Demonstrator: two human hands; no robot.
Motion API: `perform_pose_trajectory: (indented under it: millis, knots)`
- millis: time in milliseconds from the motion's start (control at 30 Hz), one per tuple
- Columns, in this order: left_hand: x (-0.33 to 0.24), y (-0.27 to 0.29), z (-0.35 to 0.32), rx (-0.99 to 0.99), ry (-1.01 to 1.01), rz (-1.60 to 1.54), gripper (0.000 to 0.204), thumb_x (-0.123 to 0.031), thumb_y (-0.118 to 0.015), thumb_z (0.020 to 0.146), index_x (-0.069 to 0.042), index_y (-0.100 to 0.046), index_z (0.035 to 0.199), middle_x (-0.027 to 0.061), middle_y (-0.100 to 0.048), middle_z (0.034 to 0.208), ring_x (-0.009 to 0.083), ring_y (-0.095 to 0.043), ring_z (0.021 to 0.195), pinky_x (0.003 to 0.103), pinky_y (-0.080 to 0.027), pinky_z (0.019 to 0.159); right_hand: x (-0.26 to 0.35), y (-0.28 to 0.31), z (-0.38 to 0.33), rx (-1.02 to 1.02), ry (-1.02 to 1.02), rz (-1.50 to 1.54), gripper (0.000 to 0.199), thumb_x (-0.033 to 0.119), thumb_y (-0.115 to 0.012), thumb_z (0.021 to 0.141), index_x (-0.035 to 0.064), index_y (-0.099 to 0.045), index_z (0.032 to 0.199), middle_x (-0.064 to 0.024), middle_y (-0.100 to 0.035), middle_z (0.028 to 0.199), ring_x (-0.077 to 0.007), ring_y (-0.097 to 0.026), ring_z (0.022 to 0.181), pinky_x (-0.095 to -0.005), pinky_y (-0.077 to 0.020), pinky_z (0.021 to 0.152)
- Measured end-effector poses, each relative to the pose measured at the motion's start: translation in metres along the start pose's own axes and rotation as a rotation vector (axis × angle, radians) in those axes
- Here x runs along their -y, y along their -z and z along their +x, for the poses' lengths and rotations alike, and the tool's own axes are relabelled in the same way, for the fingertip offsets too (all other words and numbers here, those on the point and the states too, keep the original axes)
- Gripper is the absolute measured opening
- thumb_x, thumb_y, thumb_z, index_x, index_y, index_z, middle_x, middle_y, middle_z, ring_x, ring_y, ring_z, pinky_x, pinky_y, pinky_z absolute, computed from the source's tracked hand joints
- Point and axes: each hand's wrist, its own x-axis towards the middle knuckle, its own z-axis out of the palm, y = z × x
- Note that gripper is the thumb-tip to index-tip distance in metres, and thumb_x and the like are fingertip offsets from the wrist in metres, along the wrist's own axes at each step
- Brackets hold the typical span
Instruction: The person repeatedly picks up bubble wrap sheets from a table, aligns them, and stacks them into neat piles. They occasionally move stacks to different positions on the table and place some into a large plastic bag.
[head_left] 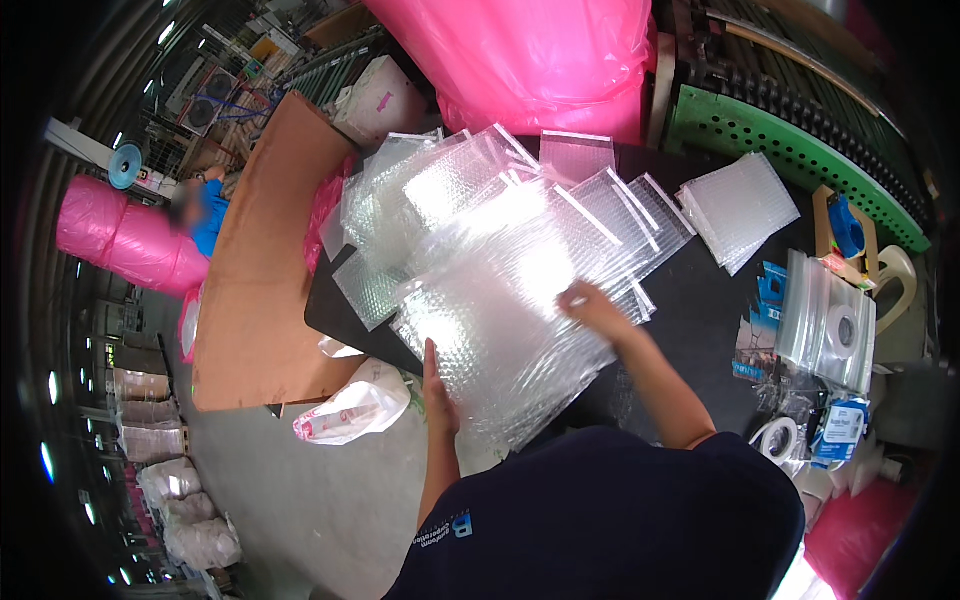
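A large heap of clear bubble-wrap pouches (480,220), several with white edge strips, spreads over the black table (680,345). Nearest me, a wide bubble-wrap sheet or pouch (490,350) lies tilted, its lower part hanging by the table's front edge. My left hand (438,392) stands upright along its left edge, fingers stretched out, palm toward it. Over its right side, my right hand (597,310) has its fingers curled with the tips pressed together at the plastic. Glare hides the exact grip there.
At the right lie a neat pouch stack (740,210), a blue tape dispenser (846,228), tape rolls (778,440) and flat clear bags (815,320). A brown board (265,270) stands left. Behind are a pink wrapped roll (540,60) and a green perforated guard (790,160). Another person (207,220) is far left.
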Motion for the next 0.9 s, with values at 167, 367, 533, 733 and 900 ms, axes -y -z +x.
perform_pose_trajectory:
  millis: [167, 367, 533, 733, 900]
  knots:
    - [-0.027, -0.016, -0.003, -0.12, -0.031, 0.305, 0.084, -0.012, -0.068, 0.071, -0.005, -0.019, 0.139, 0.0168, -0.024, 0.14, 0.026, -0.027, 0.127, 0.035, -0.021, 0.104, -0.041, -0.019, 0.052, -0.941, -0.079, -0.389, 0.077, 0.038, -0.074, 0.067, 0.0027, -0.036, 0.123, -0.0185, -0.047, 0.113, -0.0295, -0.051, 0.094, -0.0405, -0.0413, 0.084]
    - [-0.036, -0.015, -0.031, -0.141, -0.032, 0.159, 0.075, -0.009, -0.068, 0.071, -0.008, -0.029, 0.135, 0.0133, -0.037, 0.13, 0.0249, -0.037, 0.119, 0.037, -0.03, 0.1, -0.059, 0.008, 0.094, -0.874, -0.428, -0.315, 0.065, 0.025, -0.072, 0.064, 0.0108, -0.043, 0.12, -0.0113, -0.057, 0.109, -0.0286, -0.054, 0.102, -0.0467, -0.0326, 0.093]
    - [-0.032, -0.009, -0.043, -0.119, -0.094, 0.266, 0.069, -0.011, -0.067, 0.072, -0.007, -0.034, 0.132, 0.013, -0.041, 0.128, 0.0246, -0.039, 0.118, 0.036, -0.03, 0.099, -0.064, 0.064, 0.093, -0.838, 0.118, 0.153, 0.01, 0.005, -0.054, 0.071, 0.0022, -0.062, 0.077, -0.008, -0.055, 0.063, -0.0173, -0.056, 0.061, -0.0315, -0.0459, 0.056]
    - [-0.054, -0.022, -0.034, -0.198, -0.24, 0.219, 0.06, -0.01, -0.067, 0.071, -0.007, -0.042, 0.126, 0.0147, -0.044, 0.123, 0.0264, -0.043, 0.115, 0.037, -0.034, 0.097, -0.06, -0.02, 0.108, -0.801, -0.478, -0.116, 0.082, 0.028, -0.081, 0.056, -0.0081, -0.033, 0.112, -0.0194, -0.058, 0.093, -0.0268, -0.06, 0.077, -0.0366, -0.0487, 0.061]
    - [-0.084, -0.012, -0.051, -0.234, -0.514, 0.624, 0.053, -0.005, -0.07, 0.068, -0.014, -0.051, 0.116, 0.0158, -0.047, 0.113, 0.0332, -0.05, 0.102, 0.039, -0.041, 0.086, -0.047, -0.038, 0.111, -0.834, -0.635, -0.3, 0.098, 0.03, -0.082, 0.055, -0.0087, -0.021, 0.121, -0.0187, -0.059, 0.101, -0.0295, -0.058, 0.097, -0.0458, -0.0322, 0.096]
